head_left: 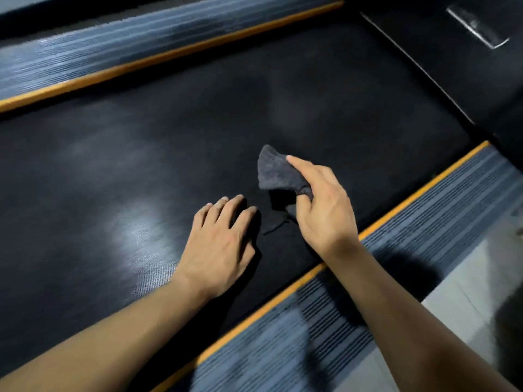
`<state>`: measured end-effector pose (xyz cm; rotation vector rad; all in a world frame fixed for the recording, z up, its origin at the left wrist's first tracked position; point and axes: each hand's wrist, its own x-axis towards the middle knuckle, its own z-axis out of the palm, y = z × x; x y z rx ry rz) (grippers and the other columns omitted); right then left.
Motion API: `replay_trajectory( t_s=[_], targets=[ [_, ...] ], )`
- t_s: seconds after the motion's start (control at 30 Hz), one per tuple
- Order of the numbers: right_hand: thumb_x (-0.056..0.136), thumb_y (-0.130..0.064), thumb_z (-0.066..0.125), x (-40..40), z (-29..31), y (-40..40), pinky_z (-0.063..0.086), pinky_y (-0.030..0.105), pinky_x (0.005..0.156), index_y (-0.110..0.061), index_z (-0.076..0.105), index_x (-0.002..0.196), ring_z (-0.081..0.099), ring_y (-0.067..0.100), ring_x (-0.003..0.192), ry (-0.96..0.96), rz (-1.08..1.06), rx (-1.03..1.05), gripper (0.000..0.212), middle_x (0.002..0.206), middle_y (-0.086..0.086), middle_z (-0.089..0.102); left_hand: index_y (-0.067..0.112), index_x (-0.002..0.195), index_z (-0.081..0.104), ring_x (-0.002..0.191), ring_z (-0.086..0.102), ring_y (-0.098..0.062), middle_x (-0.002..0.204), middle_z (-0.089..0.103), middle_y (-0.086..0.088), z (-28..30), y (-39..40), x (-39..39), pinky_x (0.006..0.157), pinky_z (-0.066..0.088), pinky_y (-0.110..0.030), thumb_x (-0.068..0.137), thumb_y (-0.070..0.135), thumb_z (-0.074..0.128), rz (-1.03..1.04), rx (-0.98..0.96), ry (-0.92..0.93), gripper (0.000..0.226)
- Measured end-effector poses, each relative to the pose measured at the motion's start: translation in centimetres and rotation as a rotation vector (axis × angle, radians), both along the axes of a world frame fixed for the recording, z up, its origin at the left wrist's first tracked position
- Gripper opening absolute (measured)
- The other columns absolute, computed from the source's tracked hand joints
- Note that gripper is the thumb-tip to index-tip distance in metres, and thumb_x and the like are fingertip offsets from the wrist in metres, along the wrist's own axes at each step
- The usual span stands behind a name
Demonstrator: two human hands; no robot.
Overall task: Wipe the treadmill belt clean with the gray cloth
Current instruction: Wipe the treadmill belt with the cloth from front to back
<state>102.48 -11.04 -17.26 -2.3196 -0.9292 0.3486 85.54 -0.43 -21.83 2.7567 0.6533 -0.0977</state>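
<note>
Black belt, two hands, one gray cloth

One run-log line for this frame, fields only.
right hand: pinching gray cloth, raised off belt | left hand: flat on treadmill belt | wiping: not underway

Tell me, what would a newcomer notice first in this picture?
First, the right hand at centre, pinching a bunched gray cloth above the black treadmill belt. Next, the left hand resting flat on the belt beside it, and the orange strips bordering the belt.
</note>
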Motion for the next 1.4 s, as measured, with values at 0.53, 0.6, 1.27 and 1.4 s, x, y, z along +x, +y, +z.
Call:
replay_trajectory(
  t_s=[0.53, 0.6, 1.27, 1.4],
  targets=[
    [0.087, -0.003, 0.047, 29.3, -2.2, -5.4, 0.038, 0.024, 0.107, -0.031, 0.051, 0.140, 0.050, 0.013, 0.126, -0.174, -0.228, 0.214, 0.061, 0.140, -0.007, 0.050, 0.038, 0.160, 0.016, 0.157, 0.010, -0.024, 0.170, 0.014, 0.002, -5.6, 5.8, 30.7, 0.127, 0.005, -0.051, 0.095, 0.057, 0.022, 0.050, 0.210, -0.025, 0.068],
    [0.089, -0.001, 0.047, 30.5, -2.6, -6.5, 0.032, 0.013, 0.102, -0.030, 0.052, 0.140, 0.049, 0.009, 0.125, -0.137, -0.262, 0.209, 0.059, 0.142, -0.007, 0.049, 0.039, 0.161, 0.014, 0.158, 0.008, -0.022, 0.171, 0.011, 0.003, -5.7, 5.6, 30.6, 0.127, 0.003, -0.051, 0.096, 0.058, 0.021, 0.041, 0.191, -0.021, 0.068],
    [0.088, -0.015, 0.058, 33.3, -2.2, -0.9, 0.039, 0.045, 0.106, -0.033, 0.052, 0.135, 0.049, 0.024, 0.121, -0.034, -0.108, -0.076, 0.051, 0.133, -0.002, 0.056, 0.032, 0.162, 0.016, 0.158, 0.007, -0.026, 0.171, 0.012, -0.002, -4.4, 5.7, 30.7, 0.126, 0.004, -0.055, 0.096, 0.052, 0.036, 0.024, 0.144, 0.032, 0.071],
    [0.088, -0.011, 0.054, 34.1, -1.2, 2.5, 0.046, 0.047, 0.097, -0.033, 0.055, 0.129, 0.052, 0.026, 0.113, -0.037, -0.109, -0.021, 0.046, 0.125, 0.000, 0.057, 0.030, 0.160, 0.026, 0.155, 0.017, -0.030, 0.168, 0.023, -0.005, -3.8, 5.2, 30.8, 0.126, 0.007, -0.054, 0.094, 0.051, 0.041, 0.035, 0.126, 0.027, 0.071]
  ],
)
